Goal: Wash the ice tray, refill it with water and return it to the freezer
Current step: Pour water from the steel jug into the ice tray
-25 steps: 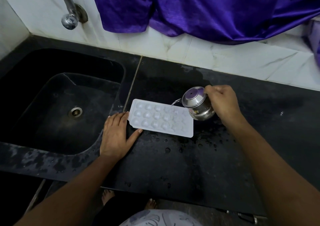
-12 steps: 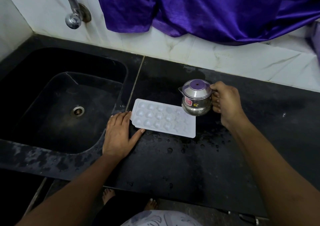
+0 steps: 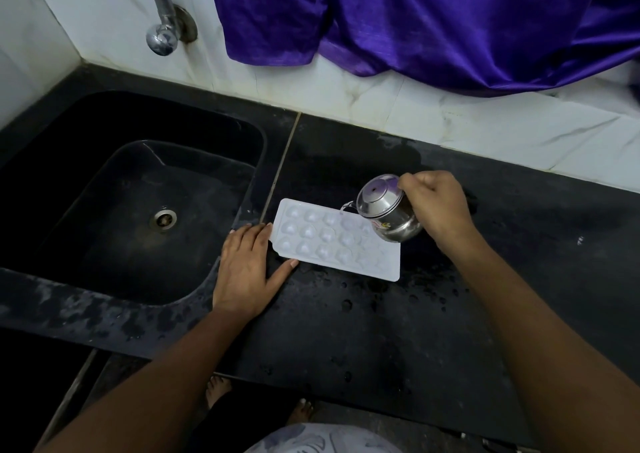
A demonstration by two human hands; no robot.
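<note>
On the wet black counter (image 3: 381, 331) beside the sink (image 3: 138, 192) lies the ice tray (image 3: 332, 244); my left hand (image 3: 247, 272) rests flat, fingers spread, touching its short end. My right hand (image 3: 436, 206) is closed around the tilted steel jug (image 3: 384, 210). I judge the tray thin, bendy and slippery, so I should lift it level by both short ends.

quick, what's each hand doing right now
Left hand: open, flat on the counter, touching the ice tray at its left end.
Right hand: closed on the steel pot, tilted over the tray.

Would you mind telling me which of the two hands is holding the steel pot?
The right hand holds the steel pot, tilting it over the ice tray; the left hand lies flat on the counter at the tray's end.
</note>
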